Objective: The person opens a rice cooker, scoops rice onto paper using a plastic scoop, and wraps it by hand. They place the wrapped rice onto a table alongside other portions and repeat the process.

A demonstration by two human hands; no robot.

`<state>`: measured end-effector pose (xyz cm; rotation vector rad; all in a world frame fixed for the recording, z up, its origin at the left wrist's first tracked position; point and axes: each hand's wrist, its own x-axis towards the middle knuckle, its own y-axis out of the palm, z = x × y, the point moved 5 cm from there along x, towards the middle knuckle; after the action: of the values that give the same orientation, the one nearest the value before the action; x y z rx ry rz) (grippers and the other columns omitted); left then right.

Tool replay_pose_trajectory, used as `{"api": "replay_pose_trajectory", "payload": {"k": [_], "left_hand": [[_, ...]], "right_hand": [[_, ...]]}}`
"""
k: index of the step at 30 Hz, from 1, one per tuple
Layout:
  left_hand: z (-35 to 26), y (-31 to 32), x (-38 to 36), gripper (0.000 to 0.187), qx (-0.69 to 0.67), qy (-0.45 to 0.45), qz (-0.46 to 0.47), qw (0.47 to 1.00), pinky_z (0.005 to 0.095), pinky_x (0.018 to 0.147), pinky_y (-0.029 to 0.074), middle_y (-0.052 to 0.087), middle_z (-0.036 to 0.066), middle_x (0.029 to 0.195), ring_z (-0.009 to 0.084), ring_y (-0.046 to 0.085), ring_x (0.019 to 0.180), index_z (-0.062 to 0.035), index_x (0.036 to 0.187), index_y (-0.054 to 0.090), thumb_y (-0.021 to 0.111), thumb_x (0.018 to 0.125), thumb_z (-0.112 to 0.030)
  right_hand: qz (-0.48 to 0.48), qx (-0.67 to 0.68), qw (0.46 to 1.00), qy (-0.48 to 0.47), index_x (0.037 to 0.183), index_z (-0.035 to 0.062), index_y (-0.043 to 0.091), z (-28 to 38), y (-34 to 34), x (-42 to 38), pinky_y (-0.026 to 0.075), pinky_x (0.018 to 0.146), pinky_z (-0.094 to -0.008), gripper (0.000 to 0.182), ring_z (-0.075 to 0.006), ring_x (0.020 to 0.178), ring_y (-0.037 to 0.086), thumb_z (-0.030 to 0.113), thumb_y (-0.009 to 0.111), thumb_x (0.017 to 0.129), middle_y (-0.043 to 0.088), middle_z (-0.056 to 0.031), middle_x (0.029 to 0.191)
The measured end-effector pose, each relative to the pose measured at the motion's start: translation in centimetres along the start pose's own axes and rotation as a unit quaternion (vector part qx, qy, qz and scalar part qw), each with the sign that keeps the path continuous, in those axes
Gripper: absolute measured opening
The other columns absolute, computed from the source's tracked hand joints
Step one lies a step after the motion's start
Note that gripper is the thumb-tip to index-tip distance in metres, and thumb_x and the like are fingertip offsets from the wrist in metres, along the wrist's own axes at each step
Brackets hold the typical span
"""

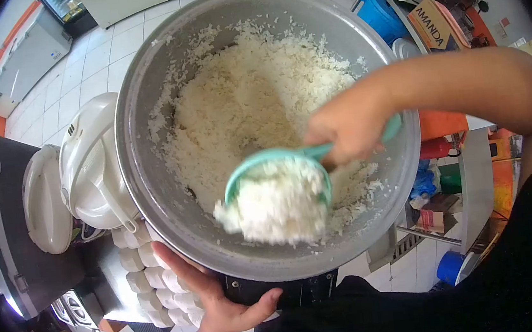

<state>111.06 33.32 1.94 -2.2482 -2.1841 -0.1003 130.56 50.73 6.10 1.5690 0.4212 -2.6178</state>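
Note:
A large round metal pot (164, 240) holds a lot of white rice (234, 98), with grains stuck along its inner wall. My right hand (352, 126) is closed around the handle of a teal scoop (232, 179). Heaped with rice, the scoop is over the near part of the pot, and the rice in it looks blurred. At the pot's near left edge is my left hand (225, 307), its fingers spread and nothing in its grasp. Its fingertips are by the outside of the rim.
White lidded containers (96, 169) stand left of the pot. Below them are several stacked pale boxes (152, 279). A dark case (21, 215) is at far left. On the right are a blue bucket (381, 15), a cardboard box (433, 28) and a red extinguisher (434, 148).

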Motion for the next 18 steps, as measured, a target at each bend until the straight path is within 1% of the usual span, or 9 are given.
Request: {"api": "replay_pose_trajectory", "payload": {"k": [2,4,7,8,9,11,14,17,18], "left_hand": [[0.0,0.0,0.1,0.140,-0.003,-0.004,0.000,1.000,0.0431,0.113,0.013,-0.017,0.020,0.152,0.0314,0.004,0.142,-0.0132,0.137,-0.037,0.080,0.062,-0.020],[0.0,-0.2,0.0,0.138,0.026,0.002,0.016,1.000,0.0427,0.112,0.015,-0.016,0.019,0.153,0.0303,0.006,0.142,-0.0136,0.137,-0.037,0.080,0.064,-0.016],[-0.3,0.1,0.2,0.137,-0.006,0.005,0.026,1.000,0.0421,0.112,0.016,-0.016,0.019,0.153,0.0304,0.006,0.142,-0.0134,0.137,-0.038,0.079,0.066,-0.014],[-0.4,0.0,0.3,0.137,-0.005,0.004,0.024,1.000,0.0421,0.112,0.016,-0.016,0.019,0.153,0.0304,0.006,0.142,-0.0134,0.137,-0.038,0.079,0.066,-0.014],[-0.5,0.0,0.4,0.136,0.008,0.001,0.032,0.999,0.0420,0.112,0.016,-0.015,0.019,0.153,0.0302,0.007,0.142,-0.0134,0.137,-0.038,0.079,0.066,-0.013],[-0.6,0.0,0.2,0.136,0.020,-0.003,0.040,0.999,0.0418,0.112,0.016,-0.015,0.019,0.153,0.0301,0.007,0.142,-0.0135,0.137,-0.038,0.079,0.066,-0.013],[-0.6,0.0,0.4,0.137,-0.004,-0.011,0.038,0.999,0.0416,0.112,0.016,-0.015,0.020,0.153,0.0297,0.007,0.141,-0.0134,0.136,-0.039,0.079,0.066,-0.013],[-0.9,0.1,0.6,0.138,0.011,0.012,0.048,0.999,0.0413,0.112,0.016,-0.014,0.020,0.153,0.0296,0.007,0.141,-0.0126,0.136,-0.039,0.079,0.066,-0.013],[-0.9,0.0,0.6,0.137,0.025,0.014,0.047,0.999,0.0409,0.112,0.015,-0.014,0.020,0.152,0.0296,0.008,0.141,-0.0116,0.136,-0.039,0.079,0.066,-0.013]], "right_hand": [[-0.017,-0.026,1.000,0.000,0.088,-0.0056,0.059,-0.6,-1.2,1.4,0.049,0.052,-0.0356,0.030,-0.0239,0.055,0.060,0.023,0.050,0.090,0.062,-0.0151,0.066],[-0.246,-0.205,0.947,0.017,0.097,-0.0020,0.058,-1.4,-3.4,3.5,0.052,0.057,-0.0359,0.022,-0.0252,0.062,0.063,0.018,0.051,0.093,0.063,-0.0176,0.073],[-0.277,-0.324,0.904,-0.043,0.100,-0.0014,0.057,0.2,0.4,4.7,0.055,0.067,-0.0396,0.017,-0.0310,0.070,0.064,0.010,0.047,0.092,0.064,-0.0203,0.081],[-0.300,-0.251,0.919,-0.046,0.105,-0.0010,0.057,0.3,0.5,4.3,0.055,0.074,-0.0419,0.020,-0.0361,0.075,0.065,0.002,0.045,0.089,0.064,-0.0213,0.083],[-0.297,-0.250,0.920,-0.048,0.105,-0.0010,0.057,0.3,0.0,4.1,0.055,0.074,-0.0419,0.020,-0.0361,0.075,0.065,0.002,0.045,0.089,0.064,-0.0213,0.083],[-0.279,-0.164,0.944,0.061,0.109,-0.0025,0.056,-0.6,-2.2,3.3,0.054,0.073,-0.0425,0.026,-0.0381,0.077,0.064,-0.001,0.049,0.084,0.064,-0.0222,0.085],[-0.240,-0.231,0.934,0.133,0.101,-0.0028,0.061,-2.0,-3.7,4.4,0.053,0.068,-0.0427,0.023,-0.0360,0.076,0.064,0.000,0.052,0.080,0.065,-0.0226,0.084],[-0.133,-0.285,0.941,0.123,0.087,-0.0034,0.065,-2.3,-0.8,7.4,0.050,0.063,-0.0440,0.015,-0.0345,0.071,0.064,0.002,0.056,0.077,0.065,-0.0216,0.080],[-0.134,-0.287,0.941,0.122,0.087,-0.0034,0.065,-2.2,-0.3,7.6,0.050,0.063,-0.0440,0.015,-0.0345,0.071,0.064,0.002,0.056,0.077,0.065,-0.0216,0.080]]}}
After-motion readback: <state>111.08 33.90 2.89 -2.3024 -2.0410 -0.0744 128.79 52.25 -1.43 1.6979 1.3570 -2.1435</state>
